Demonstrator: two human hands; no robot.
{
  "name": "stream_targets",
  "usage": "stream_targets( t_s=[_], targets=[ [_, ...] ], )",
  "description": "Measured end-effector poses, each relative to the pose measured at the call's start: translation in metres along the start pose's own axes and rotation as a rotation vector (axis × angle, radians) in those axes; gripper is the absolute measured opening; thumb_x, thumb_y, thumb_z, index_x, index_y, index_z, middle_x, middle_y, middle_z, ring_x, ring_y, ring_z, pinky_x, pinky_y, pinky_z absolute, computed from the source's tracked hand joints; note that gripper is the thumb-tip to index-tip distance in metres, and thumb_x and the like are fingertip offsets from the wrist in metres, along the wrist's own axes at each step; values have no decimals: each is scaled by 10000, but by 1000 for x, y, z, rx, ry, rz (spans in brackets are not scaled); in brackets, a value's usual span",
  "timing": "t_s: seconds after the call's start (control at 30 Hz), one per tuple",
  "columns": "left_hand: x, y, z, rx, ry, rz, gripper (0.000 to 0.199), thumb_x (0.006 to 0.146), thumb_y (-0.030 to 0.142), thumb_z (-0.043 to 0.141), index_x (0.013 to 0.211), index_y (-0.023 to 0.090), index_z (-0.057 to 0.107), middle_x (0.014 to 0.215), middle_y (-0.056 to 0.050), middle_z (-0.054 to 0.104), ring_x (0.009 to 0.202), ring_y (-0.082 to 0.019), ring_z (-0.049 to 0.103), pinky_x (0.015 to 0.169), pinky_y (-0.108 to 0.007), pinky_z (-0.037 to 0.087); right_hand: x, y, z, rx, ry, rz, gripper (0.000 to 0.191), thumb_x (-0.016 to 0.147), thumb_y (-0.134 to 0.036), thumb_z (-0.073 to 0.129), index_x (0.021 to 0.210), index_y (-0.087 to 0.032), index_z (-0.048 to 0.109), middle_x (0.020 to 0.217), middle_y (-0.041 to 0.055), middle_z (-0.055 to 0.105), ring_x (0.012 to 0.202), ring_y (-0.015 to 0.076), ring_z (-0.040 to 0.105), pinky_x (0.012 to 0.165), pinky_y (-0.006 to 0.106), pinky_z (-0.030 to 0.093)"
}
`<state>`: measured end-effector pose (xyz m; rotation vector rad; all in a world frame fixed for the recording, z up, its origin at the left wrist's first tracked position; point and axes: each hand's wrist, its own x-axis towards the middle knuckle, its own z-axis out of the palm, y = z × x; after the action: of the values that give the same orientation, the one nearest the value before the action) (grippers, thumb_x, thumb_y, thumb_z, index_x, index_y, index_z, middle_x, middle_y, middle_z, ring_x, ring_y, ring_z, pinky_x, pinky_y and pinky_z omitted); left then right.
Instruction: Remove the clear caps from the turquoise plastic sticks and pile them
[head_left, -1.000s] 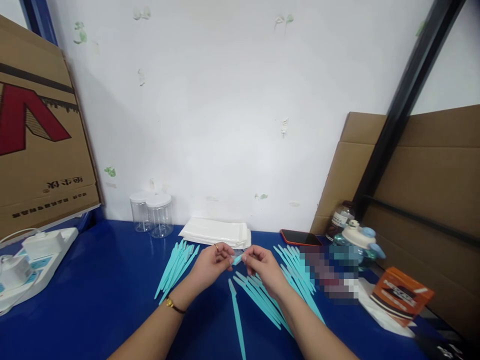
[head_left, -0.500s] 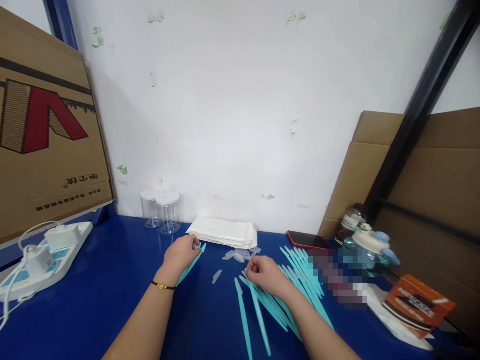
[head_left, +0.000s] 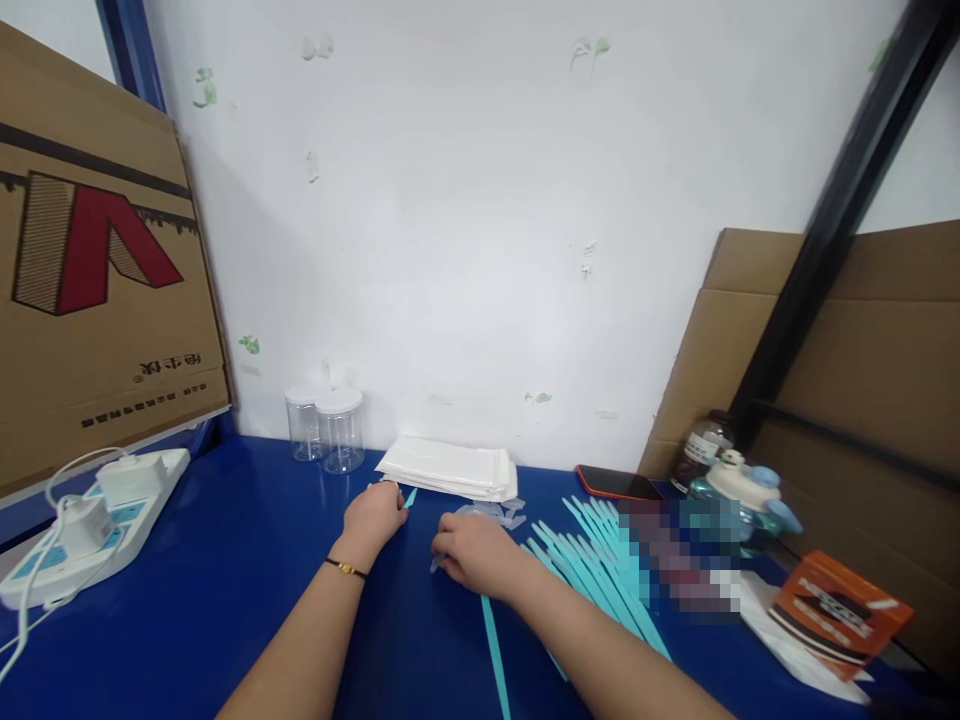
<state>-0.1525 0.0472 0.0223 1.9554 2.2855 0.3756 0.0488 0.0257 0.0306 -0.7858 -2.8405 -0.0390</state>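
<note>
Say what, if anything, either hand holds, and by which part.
Cannot be told: the right hand is at a small translucent piece, the left hand over teal sticks; any grip is hidden.

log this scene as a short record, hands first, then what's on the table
left hand: over turquoise sticks, grip hidden
right hand: at a small translucent piece, hold unclear
beyond right hand: more translucent pieces
right pile: many turquoise sticks
back, left to right: two lidded clear jars, white packets, phone
far left: power strip
far right: orange box
surface: blue tabletop
</note>
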Motion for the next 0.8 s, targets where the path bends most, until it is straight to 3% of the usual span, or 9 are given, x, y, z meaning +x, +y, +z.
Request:
stream_targets(
  t_s=[0.1,0.2,0.27,0.4,0.53,0.67,0.8],
  targets=[
    [-2,4,0,-13,4,15,116,682,267,559,744,193,623,844,-66,668,807,-210,613,640,-260,411,8,-9,8,-179,-2,-71,151,788,-198,461,869,-148,579,861,73,581,762,187,542,654,291,365],
    [-4,9,2,-33,12,25,104,657,240,560,716,179,621,819,-77,666,775,-216,611,624,-267,402,6,-12,10,-162,51,-48,137,762,-179,462,849,-135,559,833,85,591,753,197,540,670,308,370],
    [-5,11,4,-57,17,42,92,642,223,566,699,174,618,811,-77,664,758,-212,605,616,-264,392,-1,-8,6,17,108,45,117,755,-158,454,822,-151,550,771,58,593,705,176,536,633,282,370],
    [-6,19,4,-135,22,102,79,661,210,547,677,170,613,769,-54,658,714,-168,583,595,-231,353,-27,13,-7,669,268,284,201,779,-145,416,947,-200,514,671,-23,569,559,109,503,527,213,355],
    [-11,33,0,-249,11,201,155,724,271,503,733,166,616,706,-24,643,643,-133,554,556,-210,324,-52,36,-14,1235,421,444,150,787,-215,485,928,-179,523,681,-15,577,512,92,508,503,211,376],
    [-25,52,-6,-449,-6,394,212,759,327,475,787,167,610,693,-9,626,617,-125,527,551,-208,328,-63,45,-16,1491,548,511,288,719,-297,653,939,-132,565,722,39,618,606,133,588,540,227,410],
    [-40,67,-10,-430,2,521,187,767,313,480,784,183,614,716,-8,614,649,-126,513,574,-210,320,-62,47,-16,1499,646,545,270,764,-390,611,835,-134,566,645,25,616,423,85,513,396,190,288]
  ],
)
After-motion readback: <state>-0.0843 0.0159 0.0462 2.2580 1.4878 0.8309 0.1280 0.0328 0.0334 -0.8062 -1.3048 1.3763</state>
